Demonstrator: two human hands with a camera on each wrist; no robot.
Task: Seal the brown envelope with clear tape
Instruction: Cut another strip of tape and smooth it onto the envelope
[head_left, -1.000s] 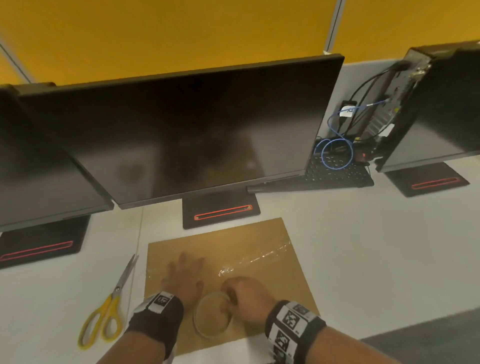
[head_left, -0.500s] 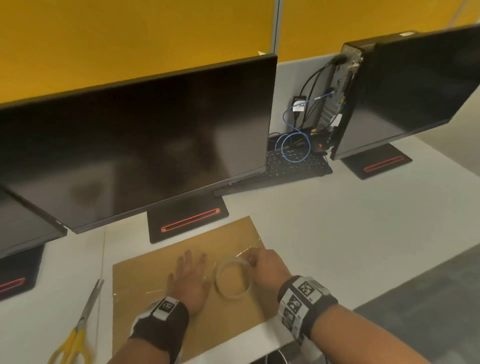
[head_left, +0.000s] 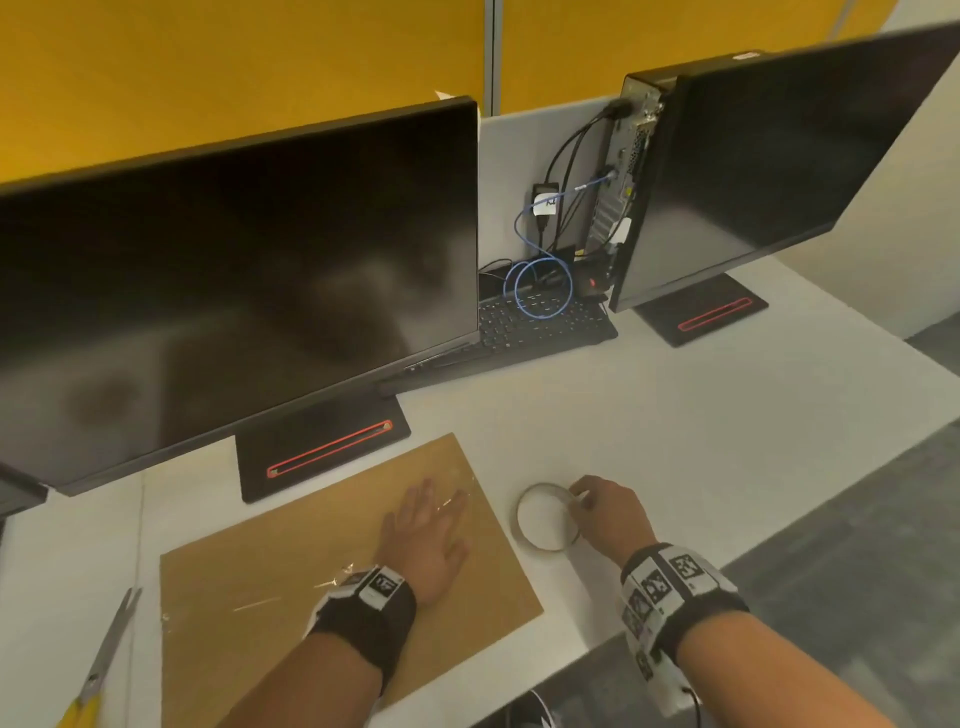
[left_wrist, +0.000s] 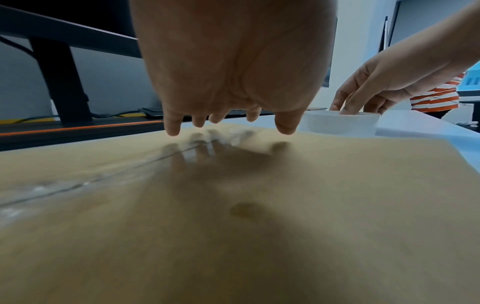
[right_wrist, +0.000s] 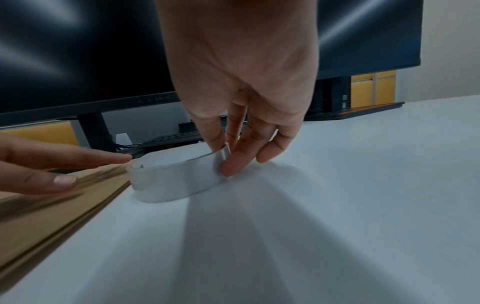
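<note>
Left hand (head_left: 423, 540) flat, fingers spread, pressing the brown envelope (head_left: 270, 587), right hand (head_left: 605, 512) pinching the tape roll's (head_left: 545, 517) rim, roll lying on the desk (head_left: 675, 426) beside the envelope's right edge

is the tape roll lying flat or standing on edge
Flat. The tape roll lies on its side on the desk, hole up, right hand pinching its rim.

Standing along the white desk (head_left: 675, 441) — a large dark monitor (head_left: 234, 291), a second monitor (head_left: 769, 171) angled at right. Lying between them — a black keyboard (head_left: 540, 327), looped blue cable (head_left: 540, 286). Poking in at lower left, yellow-handled scissors (head_left: 98, 670).
</note>
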